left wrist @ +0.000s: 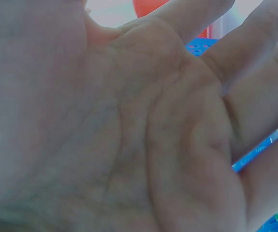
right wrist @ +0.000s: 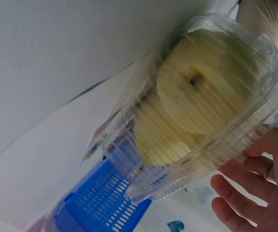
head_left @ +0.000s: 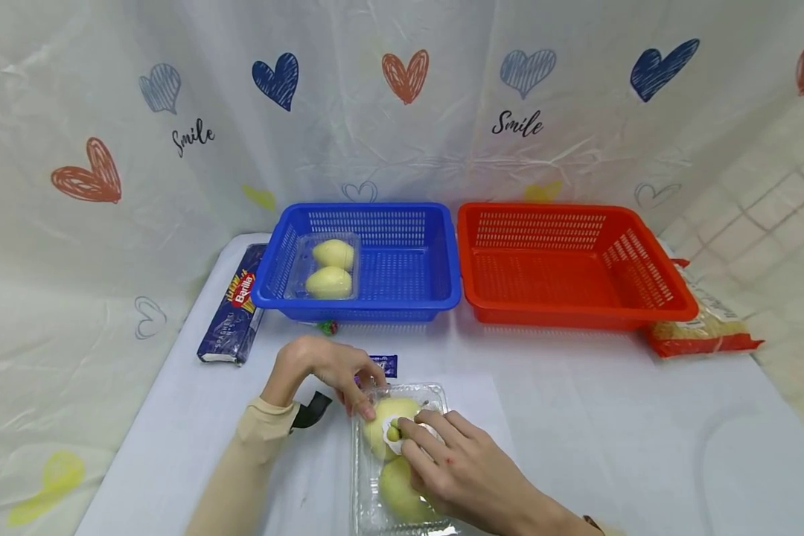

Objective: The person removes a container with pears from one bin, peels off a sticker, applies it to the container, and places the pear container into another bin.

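On the white table in front of me lies a clear plastic clamshell box [head_left: 358, 491] with two pale yellow fruits [head_left: 405, 491] inside. A round white label with a green mark [head_left: 388, 434] shows on the upper fruit. My right hand [head_left: 465, 465] rests over the box, fingertips at the label. At the box's upper left corner, the thumb and fingers of my left hand [head_left: 331, 372] touch its edge. The left wrist view shows mostly the palm [left wrist: 143, 125], fingers spread. In the right wrist view, the box [right wrist: 235, 140] appears tilted beside loosely bent fingers [right wrist: 240, 198].
Behind the hands stand a blue basket [head_left: 375, 305], holding another clear box of fruits [head_left: 328, 283], and a red basket [head_left: 576, 309]. A dark blue spaghetti pack [head_left: 231, 320] lies left, a pasta bag [head_left: 703, 327] right. A purple packet [head_left: 385, 365] lies beyond the left hand.
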A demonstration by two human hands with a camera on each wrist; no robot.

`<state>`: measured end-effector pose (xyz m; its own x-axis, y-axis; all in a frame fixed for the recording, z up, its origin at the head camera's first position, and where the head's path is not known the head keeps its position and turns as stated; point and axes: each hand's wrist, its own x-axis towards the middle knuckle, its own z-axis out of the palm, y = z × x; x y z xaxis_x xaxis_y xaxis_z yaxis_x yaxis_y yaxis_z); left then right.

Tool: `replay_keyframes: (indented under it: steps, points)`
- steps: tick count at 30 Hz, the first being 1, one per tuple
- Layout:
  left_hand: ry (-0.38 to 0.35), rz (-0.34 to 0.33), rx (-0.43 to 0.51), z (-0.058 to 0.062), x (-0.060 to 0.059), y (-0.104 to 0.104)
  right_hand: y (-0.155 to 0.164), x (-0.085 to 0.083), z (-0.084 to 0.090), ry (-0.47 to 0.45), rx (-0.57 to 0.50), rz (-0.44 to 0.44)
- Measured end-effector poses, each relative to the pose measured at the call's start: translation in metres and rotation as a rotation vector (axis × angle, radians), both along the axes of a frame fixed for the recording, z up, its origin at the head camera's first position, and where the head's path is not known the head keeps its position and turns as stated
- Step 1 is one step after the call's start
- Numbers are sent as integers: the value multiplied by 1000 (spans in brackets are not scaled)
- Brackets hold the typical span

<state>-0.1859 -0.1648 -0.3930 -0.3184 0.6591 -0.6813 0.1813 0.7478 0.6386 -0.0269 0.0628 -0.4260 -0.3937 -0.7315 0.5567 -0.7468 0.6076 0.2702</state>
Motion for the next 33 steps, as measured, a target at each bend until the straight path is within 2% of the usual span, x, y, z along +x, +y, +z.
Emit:
replay_keyframes:
  steps: [8, 13, 17, 27, 29, 33]
  points:
    - [3, -21, -5, 2, -2, 1, -1, 1, -4, -75, 23, 22]
    - [26, -56, -2, 2, -2, 1, 6, -1, -2, -190, 10, 61]
    - [28, -54, -2, 2, -2, 0, 10, -2, -2, -272, -11, 88]
    - [15, -25, 1, 2, -1, 0, 13, -2, -4, -296, -1, 92]
    - [14, -18, 5, 1, -1, -1, 14, -1, -3, -331, 10, 93]
    - [12, -20, 5, 0, 0, -1, 18, 3, 3, -468, 84, 86]
